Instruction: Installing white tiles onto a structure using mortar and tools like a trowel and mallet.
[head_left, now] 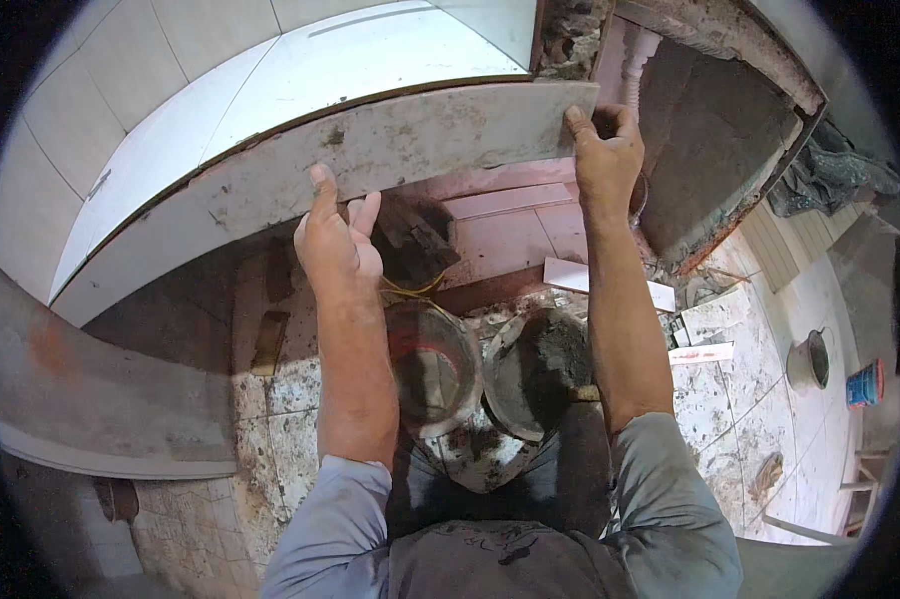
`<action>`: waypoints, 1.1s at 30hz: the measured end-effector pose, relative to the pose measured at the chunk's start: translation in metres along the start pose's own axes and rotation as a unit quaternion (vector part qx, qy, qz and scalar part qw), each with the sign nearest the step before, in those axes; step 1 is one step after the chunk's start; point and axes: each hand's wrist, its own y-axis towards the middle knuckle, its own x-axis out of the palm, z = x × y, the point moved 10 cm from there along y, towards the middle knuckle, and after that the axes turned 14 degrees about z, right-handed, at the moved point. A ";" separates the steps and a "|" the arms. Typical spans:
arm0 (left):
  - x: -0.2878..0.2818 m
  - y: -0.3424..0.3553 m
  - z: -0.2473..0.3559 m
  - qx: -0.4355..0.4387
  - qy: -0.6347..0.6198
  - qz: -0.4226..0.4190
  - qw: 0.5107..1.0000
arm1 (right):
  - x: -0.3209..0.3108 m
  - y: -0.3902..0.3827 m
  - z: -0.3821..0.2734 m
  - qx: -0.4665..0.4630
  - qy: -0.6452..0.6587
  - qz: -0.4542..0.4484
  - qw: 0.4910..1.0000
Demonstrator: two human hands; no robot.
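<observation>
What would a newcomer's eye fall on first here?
Probably the long, stained strip across the upper middle, its lower edge in the left hand, its right end in the right hand. Above it gleams a white slab; below, near the centre, stand two buckets.

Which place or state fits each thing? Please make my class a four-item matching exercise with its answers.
1. Long, pale, stained flat strip
2. Small round blue tub
3. Round bucket with grey contents
4. Bare right hand

A. Far right, beside a grey bucket
B. At the strip's right end
C. Held up by two hands
D. Between the forearms

Pairs: 1-C, 2-A, 3-D, 4-B
</observation>
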 end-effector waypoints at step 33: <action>0.003 0.041 -0.008 -0.074 0.008 -0.127 0.989 | -0.018 -0.001 0.002 -0.076 -0.083 -0.085 0.990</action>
